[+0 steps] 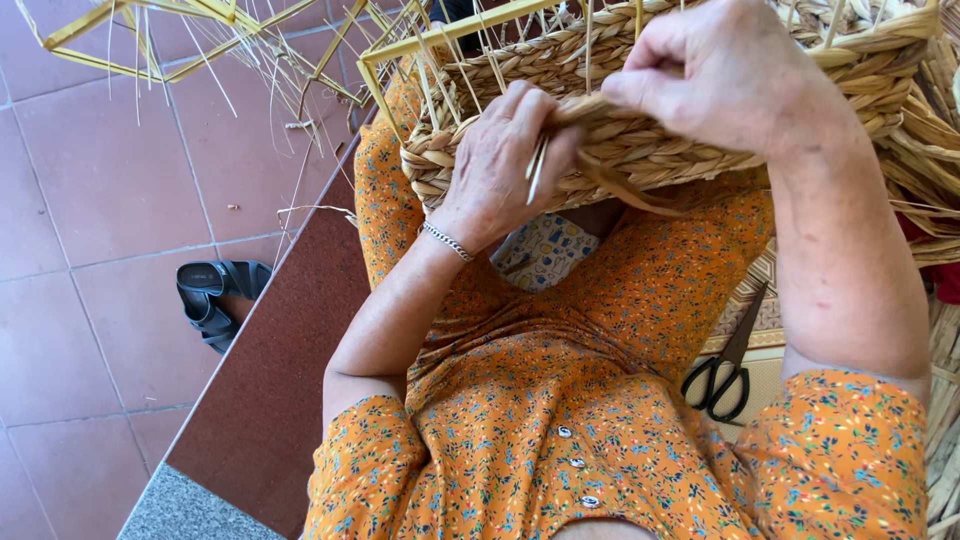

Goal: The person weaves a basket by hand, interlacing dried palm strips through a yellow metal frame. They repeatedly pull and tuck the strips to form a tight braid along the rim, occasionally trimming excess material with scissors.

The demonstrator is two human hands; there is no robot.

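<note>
Half-woven straw basket (pixel 650 150) tilted on lap, braided strand (pixel 600 110) pulled across its side, upright stakes apparently unfinished

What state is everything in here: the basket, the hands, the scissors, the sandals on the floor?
Woven basket: unfinished, loose straw ends sticking up, resting on the lap.
Braided strand: pinched and pulled against the basket wall.
Left hand: pressed on the basket, fingers closed on thin straws.
Right hand: fingers shut on the braided strand.
Scissors: lying closed, untouched.
Black sandals: off, on the tiled floor.

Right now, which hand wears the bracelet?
The left hand: a silver bracelet circles its wrist as it presses the basket. The right hand, pinching a braided strand, has a bare wrist.
</note>
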